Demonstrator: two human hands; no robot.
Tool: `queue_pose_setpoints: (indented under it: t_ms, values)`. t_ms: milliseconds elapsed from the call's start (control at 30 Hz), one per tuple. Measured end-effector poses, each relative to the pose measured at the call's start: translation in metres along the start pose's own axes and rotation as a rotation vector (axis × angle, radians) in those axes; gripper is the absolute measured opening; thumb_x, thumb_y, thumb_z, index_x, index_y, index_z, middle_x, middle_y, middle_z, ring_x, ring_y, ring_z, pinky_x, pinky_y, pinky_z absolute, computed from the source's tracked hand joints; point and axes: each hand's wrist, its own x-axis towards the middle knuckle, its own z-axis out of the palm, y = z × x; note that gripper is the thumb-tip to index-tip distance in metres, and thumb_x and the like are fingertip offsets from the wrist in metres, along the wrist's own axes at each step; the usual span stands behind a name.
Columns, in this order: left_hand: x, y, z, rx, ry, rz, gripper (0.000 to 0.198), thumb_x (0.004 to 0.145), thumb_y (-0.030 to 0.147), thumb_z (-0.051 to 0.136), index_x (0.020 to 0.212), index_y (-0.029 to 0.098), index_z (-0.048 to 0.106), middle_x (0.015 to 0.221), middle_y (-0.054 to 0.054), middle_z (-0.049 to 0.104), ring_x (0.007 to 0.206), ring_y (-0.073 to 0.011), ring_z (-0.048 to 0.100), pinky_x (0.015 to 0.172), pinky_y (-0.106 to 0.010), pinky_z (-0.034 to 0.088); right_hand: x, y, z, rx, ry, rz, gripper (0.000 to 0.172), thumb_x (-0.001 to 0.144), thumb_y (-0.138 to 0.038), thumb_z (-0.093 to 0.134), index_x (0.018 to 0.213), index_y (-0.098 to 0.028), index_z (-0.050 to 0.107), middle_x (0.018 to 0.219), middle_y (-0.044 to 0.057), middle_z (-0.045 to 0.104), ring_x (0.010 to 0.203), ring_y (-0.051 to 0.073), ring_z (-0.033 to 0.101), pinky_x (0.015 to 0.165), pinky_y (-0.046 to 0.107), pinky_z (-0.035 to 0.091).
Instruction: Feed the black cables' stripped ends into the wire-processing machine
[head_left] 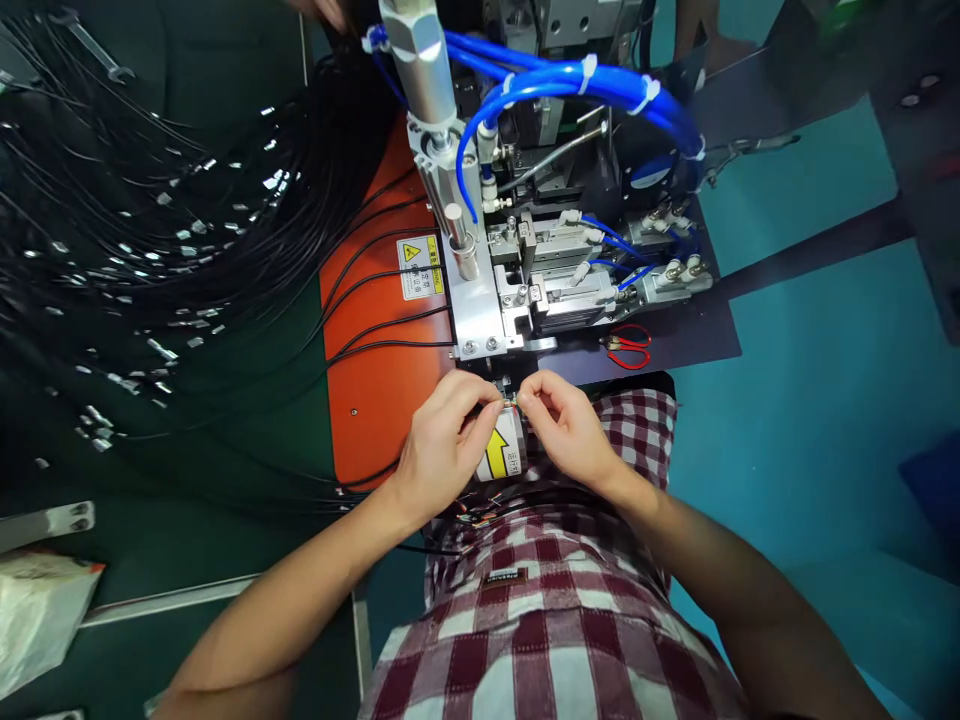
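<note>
My left hand (pixel 454 425) and my right hand (pixel 562 425) meet at the front of a metal machine, each closed in a pinch. Thin wires (pixel 511 403) run between the fingertips; their exact ends are too small to make out. Just below the fingers is a white label (pixel 508 455) with a yellow arrow. The metal press block (pixel 477 320) stands right beyond my hands. Loose coloured wire ends (pixel 476 515) of black cables lie by my lap, under my left wrist.
An orange base plate (pixel 390 400) carries a warning label (pixel 421 268) and several black cables. A big bundle of cables (pixel 225 220) with shiny tips covers the left table. Blue air hoses (pixel 570 75) arch over the machine. Red-handled cutters (pixel 628 346) lie right. Another person's hand (pixel 326 10) shows at the top.
</note>
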Motion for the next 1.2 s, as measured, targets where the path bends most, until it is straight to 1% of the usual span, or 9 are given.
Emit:
queue_pose_setpoints:
  t_ms: [100, 200, 300, 400, 500, 600, 833, 1000, 1200]
  values:
    - [0.005, -0.008, 0.000, 0.127, -0.006, 0.019, 0.011, 0.091, 0.019, 0.051, 0.091, 0.017, 0.062, 0.087, -0.005, 0.059, 0.082, -0.0154, 0.056, 0.076, -0.027, 0.047, 0.013, 0.008, -0.003, -0.011, 0.005, 0.018, 0.017, 0.092, -0.029, 0.049, 0.079, -0.018, 0.051, 0.070, -0.001, 0.050, 0.061, 0.012, 0.043, 0.056, 0.024, 0.035]
    - [0.006, -0.019, -0.002, 0.113, -0.011, 0.018, 0.014, 0.091, 0.020, 0.052, 0.093, 0.017, 0.065, 0.086, -0.004, 0.060, 0.082, -0.0151, 0.057, 0.075, -0.026, 0.048, 0.022, 0.015, -0.002, 0.007, -0.017, 0.057, 0.019, 0.091, -0.033, 0.049, 0.080, -0.018, 0.052, 0.067, -0.002, 0.049, 0.058, 0.011, 0.043, 0.054, 0.024, 0.034]
    - [0.004, -0.027, -0.004, 0.101, -0.013, 0.064, 0.021, 0.091, 0.017, 0.050, 0.101, 0.018, 0.068, 0.088, -0.005, 0.058, 0.083, -0.0149, 0.058, 0.075, -0.026, 0.049, 0.025, 0.018, 0.001, 0.021, -0.021, 0.085, 0.020, 0.091, -0.035, 0.049, 0.081, -0.018, 0.053, 0.065, -0.003, 0.049, 0.056, 0.010, 0.043, 0.053, 0.023, 0.034]
    - [0.003, -0.031, -0.005, 0.167, -0.047, 0.116, 0.029, 0.090, 0.012, 0.046, 0.108, 0.019, 0.069, 0.088, -0.005, 0.055, 0.083, -0.0150, 0.058, 0.073, -0.026, 0.050, 0.025, 0.019, 0.004, 0.018, -0.022, 0.103, 0.020, 0.091, -0.035, 0.050, 0.081, -0.018, 0.054, 0.064, -0.003, 0.049, 0.054, 0.010, 0.043, 0.051, 0.023, 0.033]
    - [0.001, -0.033, -0.006, 0.258, -0.078, 0.142, 0.034, 0.089, 0.010, 0.045, 0.111, 0.020, 0.069, 0.087, -0.005, 0.052, 0.081, -0.0155, 0.056, 0.070, -0.027, 0.050, 0.024, 0.019, 0.004, 0.004, -0.020, 0.110, 0.020, 0.091, -0.035, 0.051, 0.081, -0.017, 0.055, 0.063, -0.003, 0.049, 0.053, 0.010, 0.042, 0.050, 0.023, 0.032]
    - [0.000, -0.034, -0.006, 0.299, -0.088, 0.158, 0.034, 0.089, 0.011, 0.046, 0.113, 0.019, 0.068, 0.088, -0.005, 0.051, 0.076, -0.0150, 0.054, 0.068, -0.027, 0.049, 0.024, 0.019, 0.004, -0.018, -0.018, 0.104, 0.020, 0.091, -0.034, 0.050, 0.081, -0.017, 0.055, 0.064, -0.003, 0.051, 0.054, 0.010, 0.043, 0.051, 0.023, 0.032]
    - [0.000, -0.035, -0.003, 0.356, -0.069, 0.203, 0.032, 0.091, 0.014, 0.045, 0.113, 0.017, 0.067, 0.087, -0.006, 0.049, 0.072, -0.0140, 0.052, 0.063, -0.026, 0.048, 0.024, 0.016, 0.004, -0.132, 0.029, 0.026, 0.017, 0.092, -0.028, 0.048, 0.081, -0.017, 0.055, 0.072, 0.000, 0.057, 0.063, 0.013, 0.050, 0.060, 0.025, 0.038]
    - [-0.001, -0.035, -0.002, 0.421, -0.075, 0.239, 0.033, 0.091, 0.014, 0.044, 0.116, 0.017, 0.065, 0.088, -0.007, 0.050, 0.075, -0.0153, 0.053, 0.063, -0.026, 0.049, 0.023, 0.016, 0.005, -0.159, 0.051, -0.011, 0.017, 0.093, -0.027, 0.048, 0.080, -0.018, 0.055, 0.074, 0.001, 0.058, 0.066, 0.014, 0.052, 0.062, 0.026, 0.040]
    - [0.001, -0.033, -0.002, 0.474, -0.057, 0.266, 0.031, 0.092, 0.017, 0.043, 0.113, 0.016, 0.066, 0.085, -0.007, 0.052, 0.073, -0.0154, 0.054, 0.062, -0.026, 0.049, 0.022, 0.019, 0.007, -0.146, 0.079, -0.044, 0.015, 0.093, -0.026, 0.048, 0.080, -0.019, 0.054, 0.074, 0.001, 0.057, 0.067, 0.015, 0.052, 0.063, 0.027, 0.041]
